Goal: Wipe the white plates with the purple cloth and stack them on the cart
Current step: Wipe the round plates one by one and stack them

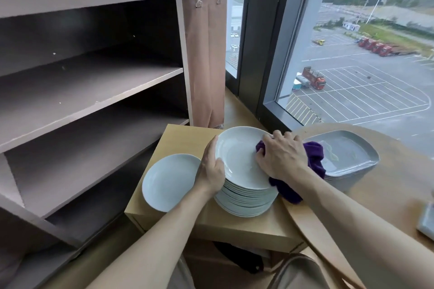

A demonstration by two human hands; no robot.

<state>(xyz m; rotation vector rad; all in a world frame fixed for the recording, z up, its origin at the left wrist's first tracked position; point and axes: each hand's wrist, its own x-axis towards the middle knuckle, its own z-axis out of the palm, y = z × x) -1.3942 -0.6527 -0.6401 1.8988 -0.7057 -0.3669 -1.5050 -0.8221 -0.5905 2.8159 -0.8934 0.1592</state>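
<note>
A tall stack of white plates (pixel 246 202) stands on a small wooden table (pixel 185 138). The top plate (pixel 237 157) is tilted up off the stack. My left hand (pixel 211 169) grips its left rim, thumb on the inside. My right hand (pixel 281 155) holds the purple cloth (pixel 314 155) bunched against the plate's right side; more cloth hangs below my wrist. A single white plate (pixel 169 180) lies to the left of the stack, overhanging the table edge. The brown cart (pixel 94 77) stands at the left with bare shelves.
A stack of grey square plates (pixel 347 162) sits on a round wooden table (pixel 387 195) at the right. A brown fabric bag (pixel 206 54) hangs on the cart's side. A window (pixel 364 42) runs behind. A grey object (pixel 426 220) lies at the right edge.
</note>
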